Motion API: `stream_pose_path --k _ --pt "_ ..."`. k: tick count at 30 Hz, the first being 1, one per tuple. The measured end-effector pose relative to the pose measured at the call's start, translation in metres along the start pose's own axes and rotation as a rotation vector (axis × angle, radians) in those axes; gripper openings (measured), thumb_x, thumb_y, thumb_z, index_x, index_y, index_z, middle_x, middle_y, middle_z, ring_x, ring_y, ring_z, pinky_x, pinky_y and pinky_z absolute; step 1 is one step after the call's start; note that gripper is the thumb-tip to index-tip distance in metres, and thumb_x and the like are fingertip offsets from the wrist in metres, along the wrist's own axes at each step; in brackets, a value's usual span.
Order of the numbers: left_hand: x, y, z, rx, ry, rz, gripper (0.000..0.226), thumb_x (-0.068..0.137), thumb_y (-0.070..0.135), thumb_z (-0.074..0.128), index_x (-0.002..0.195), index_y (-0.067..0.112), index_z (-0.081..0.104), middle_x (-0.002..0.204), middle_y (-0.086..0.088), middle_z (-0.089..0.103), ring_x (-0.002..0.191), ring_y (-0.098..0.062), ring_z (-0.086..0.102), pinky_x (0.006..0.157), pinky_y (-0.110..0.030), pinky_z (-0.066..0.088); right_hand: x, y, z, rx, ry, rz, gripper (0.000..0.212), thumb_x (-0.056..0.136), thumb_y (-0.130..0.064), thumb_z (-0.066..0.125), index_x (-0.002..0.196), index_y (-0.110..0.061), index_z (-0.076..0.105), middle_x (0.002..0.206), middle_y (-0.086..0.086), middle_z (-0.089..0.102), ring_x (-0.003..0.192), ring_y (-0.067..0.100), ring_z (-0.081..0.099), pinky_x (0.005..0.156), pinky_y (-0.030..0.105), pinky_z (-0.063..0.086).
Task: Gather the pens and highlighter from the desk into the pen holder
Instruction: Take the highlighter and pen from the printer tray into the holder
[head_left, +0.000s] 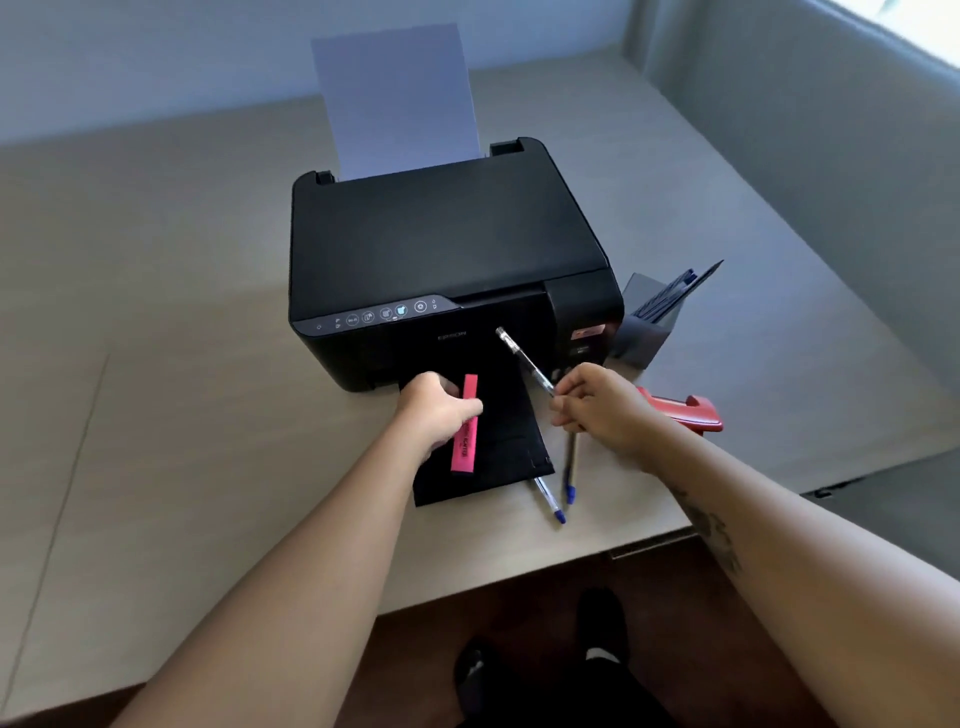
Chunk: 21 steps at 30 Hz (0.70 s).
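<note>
My left hand (439, 410) is closed around a pink highlighter (464, 451), held over the printer's black output tray (498, 462). In my right hand (597, 402) is a clear pen (522, 359) whose tip points up and left across the printer front. Two blue-capped pens lie on the desk: one (549, 500) just off the tray's right corner, the other (570, 475) partly under my right hand. The grey pen holder (644, 332) stands right of the printer with dark items inside.
A black printer (441, 249) with paper in its rear feed fills the middle of the beige desk (182, 415). A red stapler (685, 410) lies right of my right hand. The desk's front edge runs just below the pens. A wall rises at the right.
</note>
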<state>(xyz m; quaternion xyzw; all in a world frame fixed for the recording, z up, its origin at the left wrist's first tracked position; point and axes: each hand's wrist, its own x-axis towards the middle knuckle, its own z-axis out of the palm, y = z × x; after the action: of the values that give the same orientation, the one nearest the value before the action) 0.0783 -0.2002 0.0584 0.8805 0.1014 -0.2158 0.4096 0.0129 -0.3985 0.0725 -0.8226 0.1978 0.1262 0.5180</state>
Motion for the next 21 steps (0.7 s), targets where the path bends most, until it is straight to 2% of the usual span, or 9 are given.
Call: stream_pose_path --k 1,3,6,9,12,14,17,19,21 --pt "-0.001 0.005 -0.003 -0.016 -0.03 0.046 0.023 0.072 0.028 0.076 0.088 0.018 0.062 0.092 -0.005 0.071 0.082 -0.024 0.071 0.081 -0.041 0.061 -0.003 -0.002 -0.005 0.06 -0.009 -0.008 0.007 0.094 -0.005 0.058 0.094 -0.012 0.059 0.093 0.013 0.069 0.083 0.02 0.072 0.075 0.029 0.06" --pt "-0.004 0.019 -0.007 -0.044 -0.084 0.136 0.026 0.074 0.028 0.077 0.093 0.018 0.063 0.096 -0.005 0.071 0.09 -0.025 0.072 0.086 -0.045 0.06 -0.006 -0.006 -0.017 0.214 -0.011 -0.025 0.012 0.095 0.001 0.056 0.103 -0.007 0.058 0.087 0.01 0.064 0.074 0.017 0.067 0.068 0.024 0.058" --pt "-0.01 0.053 -0.011 -0.105 -0.128 0.257 0.026 0.075 0.024 0.078 0.094 0.019 0.061 0.099 -0.007 0.07 0.095 -0.028 0.072 0.085 -0.048 0.06 -0.005 -0.013 -0.043 0.336 0.056 -0.061 0.021 0.097 0.003 0.052 0.107 -0.013 0.062 0.086 0.003 0.059 0.074 0.016 0.062 0.075 0.028 0.054" --pt "-0.016 0.091 -0.005 -0.155 -0.16 0.375 0.029 0.075 0.023 0.08 0.095 0.019 0.06 0.096 -0.005 0.067 0.097 -0.031 0.072 0.084 -0.048 0.061 0.001 -0.019 -0.076 0.368 0.187 -0.074 0.021 0.098 -0.001 0.052 0.115 -0.01 0.057 0.093 0.006 0.056 0.076 0.017 0.062 0.074 0.03 0.051" --pt "-0.021 0.13 0.004 -0.159 -0.171 0.501 0.031 0.079 0.019 0.081 0.101 0.01 0.061 0.091 -0.006 0.065 0.098 -0.035 0.07 0.083 -0.047 0.061 0.01 -0.022 -0.11 0.326 0.319 -0.072 0.015 0.093 -0.007 0.059 0.097 -0.021 0.058 0.103 0.018 0.061 0.08 0.022 0.062 0.082 0.042 0.053" --pt "-0.021 0.156 0.009 -0.126 -0.149 0.593 0.034 0.078 0.022 0.082 0.102 0.009 0.062 0.09 -0.003 0.064 0.092 -0.03 0.069 0.085 -0.042 0.06 0.015 -0.023 -0.127 0.248 0.375 -0.051 0.017 0.089 -0.015 0.065 0.088 -0.029 0.056 0.103 0.015 0.068 0.084 0.024 0.063 0.085 0.048 0.054" --pt "-0.013 0.192 0.02 -0.048 -0.082 0.687 0.034 0.079 0.025 0.082 0.104 0.011 0.062 0.091 0.0 0.065 0.084 -0.016 0.063 0.08 -0.03 0.055 0.025 -0.024 -0.147 0.206 0.407 -0.048 0.018 0.089 -0.014 0.065 0.1 -0.023 0.053 0.099 0.017 0.07 0.081 0.026 0.064 0.086 0.052 0.056" --pt "-0.004 0.211 0.029 0.002 -0.064 0.713 0.031 0.081 0.022 0.081 0.102 0.013 0.06 0.087 0.003 0.063 0.08 -0.013 0.061 0.071 -0.02 0.051 0.034 -0.025 -0.156 0.19 0.402 -0.05 0.021 0.091 -0.009 0.062 0.107 -0.02 0.052 0.099 0.021 0.07 0.079 0.027 0.065 0.085 0.052 0.057" --pt "0.006 0.225 0.04 0.058 -0.051 0.717 0.03 0.081 0.021 0.08 0.101 0.014 0.059 0.083 0.008 0.06 0.077 -0.011 0.059 0.067 -0.016 0.046 0.043 -0.023 -0.161 0.169 0.383 -0.041 0.019 0.093 -0.01 0.058 0.109 -0.019 0.055 0.091 0.018 0.068 0.081 0.031 0.067 0.086 0.053 0.058"
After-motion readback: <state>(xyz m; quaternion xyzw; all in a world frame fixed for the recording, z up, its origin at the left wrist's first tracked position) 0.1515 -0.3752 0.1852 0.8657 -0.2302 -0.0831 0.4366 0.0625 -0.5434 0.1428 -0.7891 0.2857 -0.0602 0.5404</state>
